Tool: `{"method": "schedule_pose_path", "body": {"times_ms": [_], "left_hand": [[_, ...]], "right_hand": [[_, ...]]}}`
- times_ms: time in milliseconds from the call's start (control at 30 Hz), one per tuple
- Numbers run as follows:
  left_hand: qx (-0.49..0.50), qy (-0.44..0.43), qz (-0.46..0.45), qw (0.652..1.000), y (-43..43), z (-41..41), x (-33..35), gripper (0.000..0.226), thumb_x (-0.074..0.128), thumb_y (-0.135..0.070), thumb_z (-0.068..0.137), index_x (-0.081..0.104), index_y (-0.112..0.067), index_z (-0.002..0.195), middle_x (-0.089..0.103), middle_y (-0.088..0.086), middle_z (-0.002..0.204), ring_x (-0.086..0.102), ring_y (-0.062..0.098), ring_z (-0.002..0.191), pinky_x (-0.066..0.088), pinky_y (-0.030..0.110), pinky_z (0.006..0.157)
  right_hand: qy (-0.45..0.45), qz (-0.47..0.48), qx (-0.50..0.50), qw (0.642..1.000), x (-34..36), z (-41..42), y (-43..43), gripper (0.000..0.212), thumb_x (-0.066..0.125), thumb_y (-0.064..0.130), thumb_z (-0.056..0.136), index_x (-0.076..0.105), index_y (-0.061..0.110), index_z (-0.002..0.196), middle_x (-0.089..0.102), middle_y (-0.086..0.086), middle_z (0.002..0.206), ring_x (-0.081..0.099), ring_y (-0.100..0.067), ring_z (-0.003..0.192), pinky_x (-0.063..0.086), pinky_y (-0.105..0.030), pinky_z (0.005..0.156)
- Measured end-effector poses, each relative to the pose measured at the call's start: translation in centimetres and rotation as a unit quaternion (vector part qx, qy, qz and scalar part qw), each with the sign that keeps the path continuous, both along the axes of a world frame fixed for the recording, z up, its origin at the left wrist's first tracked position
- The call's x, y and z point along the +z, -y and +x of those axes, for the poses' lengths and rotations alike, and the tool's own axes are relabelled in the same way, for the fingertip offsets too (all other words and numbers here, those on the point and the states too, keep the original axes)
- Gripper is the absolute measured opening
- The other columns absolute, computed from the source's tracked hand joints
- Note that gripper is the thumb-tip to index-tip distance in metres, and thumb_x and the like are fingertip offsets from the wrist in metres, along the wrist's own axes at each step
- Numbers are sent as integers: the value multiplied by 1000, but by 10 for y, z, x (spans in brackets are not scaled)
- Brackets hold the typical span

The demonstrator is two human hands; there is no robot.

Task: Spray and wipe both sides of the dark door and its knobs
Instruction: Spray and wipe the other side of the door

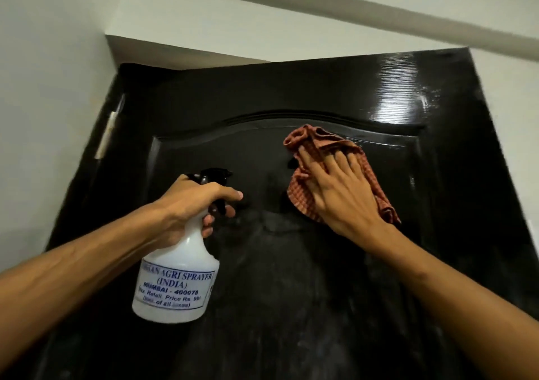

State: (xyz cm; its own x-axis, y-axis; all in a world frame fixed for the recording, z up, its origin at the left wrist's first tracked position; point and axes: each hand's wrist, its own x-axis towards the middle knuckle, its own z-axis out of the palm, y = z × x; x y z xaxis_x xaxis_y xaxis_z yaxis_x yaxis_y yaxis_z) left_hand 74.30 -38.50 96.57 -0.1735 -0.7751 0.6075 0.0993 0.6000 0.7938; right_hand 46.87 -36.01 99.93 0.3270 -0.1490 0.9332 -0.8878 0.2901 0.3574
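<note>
The dark glossy door (291, 93) fills the view, with an arched raised panel in its upper part. My left hand (192, 204) grips the neck of a white spray bottle (178, 280) with a black trigger head, a finger curled on the trigger and the nozzle facing the door. My right hand (338, 193) presses a red checked cloth (318, 143) flat against the panel with straight fingers, just under the arch. No knob is in view.
A white wall (43, 87) stands to the left, beside the door's hinge edge with a metal hinge (109, 128). A pale ceiling with a beam (350, 9) runs above. The door's top right corner shines wet.
</note>
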Motion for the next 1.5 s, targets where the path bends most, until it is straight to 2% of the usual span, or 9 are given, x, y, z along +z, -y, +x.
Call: {"method": "schedule_pose_path", "body": {"times_ms": [267,633,733,867,1067,1167,1300,1433,1500], "left_hand": [[-169,49,-4,984,-55,-124,-20,30,83,-17,83,71,3,102,75,25,91,38,14,44,34,24,47],[-272,93,23,958,-103,-248,-57,11,78,-15,87,73,-5,86,70,15,78,37,13,42,34,22,43],[-254,91,31,963,-100,-249,-70,13,76,-15,89,72,-5,82,68,14,73,36,13,40,33,22,43],[-221,71,24,972,-89,-234,-79,12,77,-14,88,70,-6,83,68,15,72,37,15,40,33,24,45],[-176,54,32,982,-70,-192,-100,19,78,-15,88,69,1,84,70,18,73,37,16,40,34,25,45],[-156,57,15,986,-65,-174,-104,23,79,-16,88,67,4,83,69,17,72,38,17,40,35,25,45],[-131,43,1,990,-59,-145,-108,20,82,-18,85,68,-3,84,73,18,77,39,17,39,36,26,45],[-105,33,-12,994,-51,-121,-107,23,80,-19,87,68,-1,81,71,17,71,40,17,38,37,27,46],[-101,26,-5,995,-48,-114,-107,22,82,-20,85,69,-2,83,72,19,73,40,17,38,37,27,47]], "right_hand": [[152,-24,-35,987,-54,-132,-79,62,27,47,105,10,36,164,30,-11,164,27,-33,150,16,-52,125],[135,-14,-47,990,-125,-194,-122,64,35,41,105,15,28,164,4,-2,172,2,-21,159,9,-50,128],[48,15,-59,997,-148,-191,-118,62,37,41,104,19,32,163,16,-2,171,15,-24,157,16,-50,126],[255,-84,-22,963,-124,-177,-112,63,31,44,103,14,37,163,36,-8,160,30,-31,147,16,-51,124],[102,2,-50,994,-150,-153,-96,60,40,43,101,30,36,160,45,-6,152,44,-32,137,30,-48,115],[231,-88,-36,968,-142,-145,-92,60,39,42,102,29,34,161,29,-6,165,30,-33,146,20,-55,122],[10,48,-32,998,-166,-105,-60,58,40,43,103,32,34,160,29,-6,167,25,-31,154,18,-53,124],[167,-24,-19,986,-121,-102,-59,59,35,44,103,27,36,161,29,-10,165,30,-37,148,18,-56,123],[103,-14,-31,994,-130,-83,-45,59,37,43,104,28,32,161,13,-8,171,14,-35,156,14,-58,124]]}}
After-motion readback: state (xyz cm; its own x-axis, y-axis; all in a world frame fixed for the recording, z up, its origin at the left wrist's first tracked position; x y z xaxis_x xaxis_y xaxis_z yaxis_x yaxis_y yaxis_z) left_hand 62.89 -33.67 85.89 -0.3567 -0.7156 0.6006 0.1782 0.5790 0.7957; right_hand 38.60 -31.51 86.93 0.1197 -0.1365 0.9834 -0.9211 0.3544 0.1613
